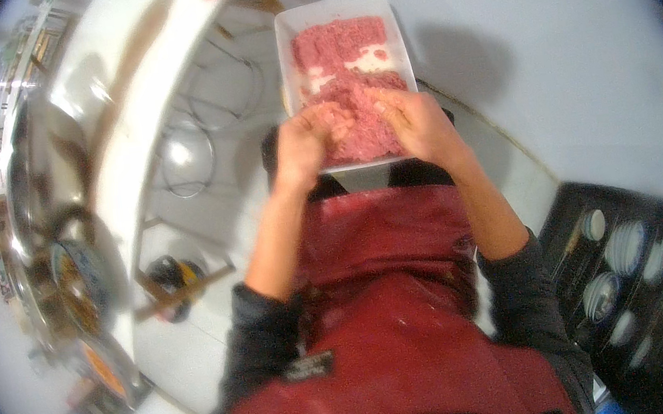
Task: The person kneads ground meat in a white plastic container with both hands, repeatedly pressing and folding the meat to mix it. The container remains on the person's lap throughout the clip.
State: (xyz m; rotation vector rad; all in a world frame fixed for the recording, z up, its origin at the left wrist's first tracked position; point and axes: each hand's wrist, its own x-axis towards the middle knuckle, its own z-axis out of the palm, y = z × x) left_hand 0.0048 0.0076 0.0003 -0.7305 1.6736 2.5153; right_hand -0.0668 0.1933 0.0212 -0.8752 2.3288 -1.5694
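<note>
A white rectangular plastic tub (285, 59) stands in front of me, with raw minced meat (340, 40) at its far end and more in its near half. Some of the tub's bottom shows between the two parts. My left hand (317, 135) is in the near meat on the left side, its fingers curled around some of it. On the right, my right hand (410, 118) is also in the near meat, with fingers bent into it. Both hands are slightly blurred, and meat partly hides the fingertips. A red apron (381, 324) covers my front.
Left is a white table edge (144, 124) with metal bowls and a patterned bowl (80, 285). Below it are wooden legs and a wire frame (185, 162). A dark rack (572, 277) with bowls stands at the lower right, beside the wall (575, 87).
</note>
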